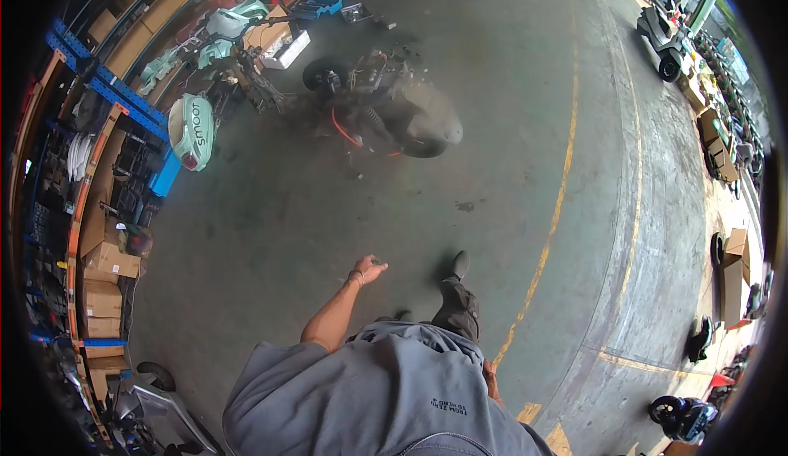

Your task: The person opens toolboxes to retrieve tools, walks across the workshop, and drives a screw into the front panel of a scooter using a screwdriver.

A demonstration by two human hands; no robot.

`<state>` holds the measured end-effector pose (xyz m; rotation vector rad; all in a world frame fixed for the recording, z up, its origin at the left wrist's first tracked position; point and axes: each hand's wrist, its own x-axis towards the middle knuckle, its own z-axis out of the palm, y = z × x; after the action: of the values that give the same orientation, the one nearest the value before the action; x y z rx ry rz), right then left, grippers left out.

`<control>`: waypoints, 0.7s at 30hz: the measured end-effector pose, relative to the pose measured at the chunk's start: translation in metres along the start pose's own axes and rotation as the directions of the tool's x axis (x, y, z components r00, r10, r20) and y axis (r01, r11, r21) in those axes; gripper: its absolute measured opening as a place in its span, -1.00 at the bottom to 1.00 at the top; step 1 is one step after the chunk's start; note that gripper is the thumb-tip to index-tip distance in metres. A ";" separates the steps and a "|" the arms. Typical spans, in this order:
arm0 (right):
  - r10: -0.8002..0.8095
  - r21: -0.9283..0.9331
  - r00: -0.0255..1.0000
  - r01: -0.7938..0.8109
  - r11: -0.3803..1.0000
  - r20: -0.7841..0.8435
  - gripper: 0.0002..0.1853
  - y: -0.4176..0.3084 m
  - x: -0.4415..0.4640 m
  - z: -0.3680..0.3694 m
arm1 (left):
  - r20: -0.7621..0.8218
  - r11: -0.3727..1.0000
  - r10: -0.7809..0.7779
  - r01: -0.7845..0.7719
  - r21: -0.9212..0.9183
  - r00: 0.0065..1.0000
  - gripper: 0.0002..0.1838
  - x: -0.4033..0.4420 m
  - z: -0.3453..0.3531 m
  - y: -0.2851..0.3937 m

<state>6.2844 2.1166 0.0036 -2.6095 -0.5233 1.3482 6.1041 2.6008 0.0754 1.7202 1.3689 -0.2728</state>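
Observation:
My left hand (373, 268) hangs in front of my body over the grey-green floor, its fingers curled round something small and dark that I cannot make out. Only a bit of my right hand (492, 382) or forearm shows at the right side of my grey shirt; its fingers are hidden. Ahead on the floor lies a partly stripped scooter (386, 107) on its side, with exposed metal parts and a red-orange cable. Neither hand touches it.
Shelving (123, 95) with cardboard boxes (104, 298) runs along the left. A light green panel (193, 132) and a white box (287, 50) are near the scooter. Yellow lines (558, 201) cross the floor at the right, beyond which stands another scooter (663, 37).

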 end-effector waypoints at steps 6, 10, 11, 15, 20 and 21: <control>-0.180 -0.058 0.957 0.171 0.984 -0.228 -0.69 -0.034 0.199 -0.124 | -0.017 0.999 -0.045 0.045 -0.008 0.999 -0.40 0.128 0.004 0.117; 0.331 0.814 0.935 -0.288 0.504 0.126 -0.65 -0.124 0.278 -0.272 | 0.232 0.957 -0.290 0.277 0.086 0.928 -0.40 0.188 0.011 0.168; 0.290 0.831 0.951 -0.246 0.498 0.108 -0.67 -0.135 0.300 -0.306 | 0.231 0.958 -0.285 0.284 0.040 0.930 -0.44 0.189 0.013 0.184; 0.198 0.847 0.978 -0.053 0.530 -0.063 -0.66 -0.214 0.390 -0.456 | 0.237 0.987 0.109 -0.135 0.093 0.965 -0.47 0.288 0.070 0.162; 0.114 0.830 0.970 0.121 0.544 -0.216 -0.65 -0.296 0.498 -0.577 | 0.230 0.958 -0.238 0.267 -0.104 0.944 -0.56 0.341 0.046 0.284; 0.131 0.839 0.972 0.097 0.536 -0.196 -0.65 -0.308 0.518 -0.591 | 0.229 0.960 -0.230 0.259 -0.107 0.946 -0.56 0.375 0.053 0.286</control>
<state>6.9688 2.6084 0.0459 -1.8682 0.2010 0.9001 6.5065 2.8157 -0.0554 1.3655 1.4064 -0.4799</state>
